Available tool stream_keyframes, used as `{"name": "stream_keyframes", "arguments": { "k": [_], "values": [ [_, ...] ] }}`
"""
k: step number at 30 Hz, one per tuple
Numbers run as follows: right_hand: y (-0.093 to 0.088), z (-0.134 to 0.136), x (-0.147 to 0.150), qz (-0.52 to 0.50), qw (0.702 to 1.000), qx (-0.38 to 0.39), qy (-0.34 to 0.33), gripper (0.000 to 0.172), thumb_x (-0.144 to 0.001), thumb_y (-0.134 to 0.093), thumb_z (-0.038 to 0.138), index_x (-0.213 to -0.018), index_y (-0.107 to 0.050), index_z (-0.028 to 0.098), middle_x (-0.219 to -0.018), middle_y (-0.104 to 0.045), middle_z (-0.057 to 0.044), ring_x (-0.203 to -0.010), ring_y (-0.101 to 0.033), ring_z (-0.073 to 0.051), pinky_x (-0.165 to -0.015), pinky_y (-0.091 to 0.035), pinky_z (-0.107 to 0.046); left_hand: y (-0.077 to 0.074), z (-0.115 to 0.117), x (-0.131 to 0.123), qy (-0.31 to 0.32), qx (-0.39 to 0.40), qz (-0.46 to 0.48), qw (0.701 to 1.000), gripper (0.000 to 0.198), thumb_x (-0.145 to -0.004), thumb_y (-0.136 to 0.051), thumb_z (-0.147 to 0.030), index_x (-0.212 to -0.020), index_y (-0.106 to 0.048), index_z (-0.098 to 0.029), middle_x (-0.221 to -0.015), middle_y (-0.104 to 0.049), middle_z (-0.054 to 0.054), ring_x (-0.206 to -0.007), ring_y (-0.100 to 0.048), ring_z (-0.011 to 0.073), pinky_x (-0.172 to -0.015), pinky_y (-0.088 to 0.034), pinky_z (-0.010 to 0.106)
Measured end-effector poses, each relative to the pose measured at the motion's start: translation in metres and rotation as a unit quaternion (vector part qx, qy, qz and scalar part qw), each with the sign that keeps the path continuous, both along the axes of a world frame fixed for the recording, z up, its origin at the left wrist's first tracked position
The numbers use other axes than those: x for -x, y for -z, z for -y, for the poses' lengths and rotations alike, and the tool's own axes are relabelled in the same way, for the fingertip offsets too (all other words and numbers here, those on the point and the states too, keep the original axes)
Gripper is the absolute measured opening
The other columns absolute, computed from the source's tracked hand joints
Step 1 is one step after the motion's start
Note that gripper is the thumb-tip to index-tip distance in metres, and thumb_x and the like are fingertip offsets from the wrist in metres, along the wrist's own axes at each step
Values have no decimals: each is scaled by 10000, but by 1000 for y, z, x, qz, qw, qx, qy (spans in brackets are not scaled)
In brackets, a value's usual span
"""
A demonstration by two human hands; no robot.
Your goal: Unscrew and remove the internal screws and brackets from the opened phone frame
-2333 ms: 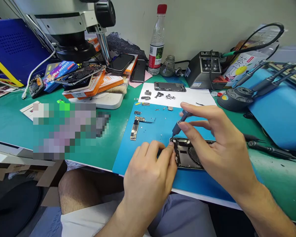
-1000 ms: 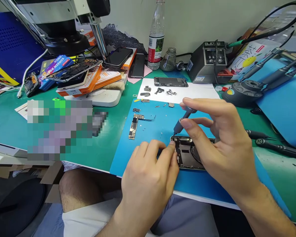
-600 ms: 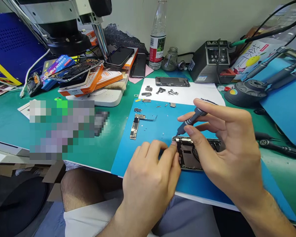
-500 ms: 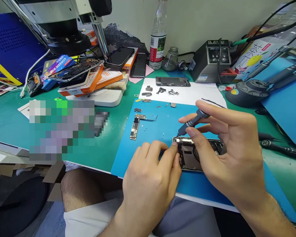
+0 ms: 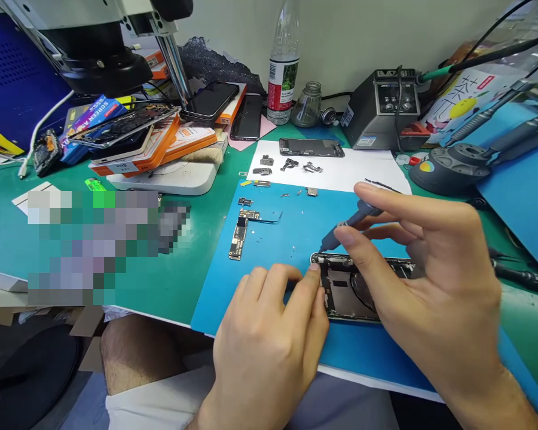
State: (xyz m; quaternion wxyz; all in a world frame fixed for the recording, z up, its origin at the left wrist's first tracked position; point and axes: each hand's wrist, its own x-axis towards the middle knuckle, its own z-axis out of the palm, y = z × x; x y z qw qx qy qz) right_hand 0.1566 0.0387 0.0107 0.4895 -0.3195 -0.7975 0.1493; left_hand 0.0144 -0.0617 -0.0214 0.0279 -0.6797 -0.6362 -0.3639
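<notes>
Lying partly beneath right hand (image 5: 434, 289): phone (image 5: 341, 295)

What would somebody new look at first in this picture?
Probably the opened phone on the blue mat, where the right hand points a grey screwdriver at one corner and the left hand touches the edge nearby. Then the tall clear bottle behind, close to the wall, and the big microscope at upper left.
</notes>
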Motion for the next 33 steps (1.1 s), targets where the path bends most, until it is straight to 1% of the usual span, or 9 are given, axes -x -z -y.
{"name": "stream_keyframes", "arguments": {
  "k": [2,6,9,13,21,24,28,30,33],
  "values": [
    [-1,-1,1,1,1000,17,-18,500,-1039,-704,139,-1473,-637,378,-1389,-737,29,-1225,-744,-199,-940,-662,-385,0,0,0,-1,0,1,1000,270,-1117,-596,-216,-1302,-788,-171,-998,-742,58,-806,-598,227,-735,-476,410],
    [-3,-2,2,-2,1000,-7,4,454,-1022,-728,124,-1412,-677,350,-1308,-746,29,-1125,-754,-167,-973,-645,-372,0,1,0,-1,-2,0,1000,274,-1117,-596,-214,-1309,-786,-168,-995,-743,58,-806,-603,226,-733,-483,411],
    [-4,-3,3,4,1000,0,-6,420,-1036,-701,131,-1395,-680,349,-1307,-739,9,-1172,-731,-192,-956,-637,-389,0,1,0,-1,-3,0,1000,277,-1117,-595,-212,-1311,-787,-163,-994,-744,58,-800,-601,225,-730,-484,411],
    [-5,-3,3,-2,1000,-12,-4,443,-1011,-732,129,-1386,-688,359,-1255,-751,11,-1104,-738,-197,-954,-632,-416,-1,0,0,-2,-4,1,1000,284,-1118,-593,-208,-1321,-786,-161,-984,-744,57,-796,-601,223,-722,-485,411],
    [-4,-4,3,-14,1000,3,-12,471,-997,-762,148,-1396,-681,384,-1279,-734,13,-1155,-737,-201,-951,-643,-412,-1,1,0,-4,-2,3,1000,281,-1113,-601,-208,-1325,-783,-169,-990,-744,54,-800,-607,224,-725,-492,410],
    [-3,-4,3,-15,1000,0,2,458,-986,-782,157,-1381,-697,373,-1250,-743,7,-1086,-742,-200,-946,-640,-418,-1,0,0,-4,-3,1,1000,277,-1109,-605,-203,-1314,-787,-169,-993,-747,56,-801,-607,227,-725,-488,412],
    [-4,-2,1,-8,999,30,-29,449,-1043,-671,125,-1401,-678,396,-1297,-744,-1,-1131,-747,-222,-977,-638,-456,1,0,1,-3,-22,9,1000,261,-1096,-621,-188,-1288,-795,-159,-979,-759,54,-793,-610,221,-722,-495,405],
    [-4,-1,1,-5,1000,5,-29,469,-1050,-632,91,-1401,-681,399,-1271,-758,4,-1111,-760,-218,-993,-633,-461,1,1,2,3,-38,22,999,235,-1088,-635,-185,-1249,-804,-160,-974,-768,48,-796,-618,213,-733,-505,396],
    [-3,1,2,15,999,-5,-34,545,-1033,-648,86,-1492,-633,380,-1387,-733,-23,-1246,-734,-244,-1029,-629,-457,1,3,3,8,-44,37,998,199,-1082,-638,-174,-1175,-813,-165,-986,-779,42,-816,-635,207,-754,-514,386]
  ]
}}
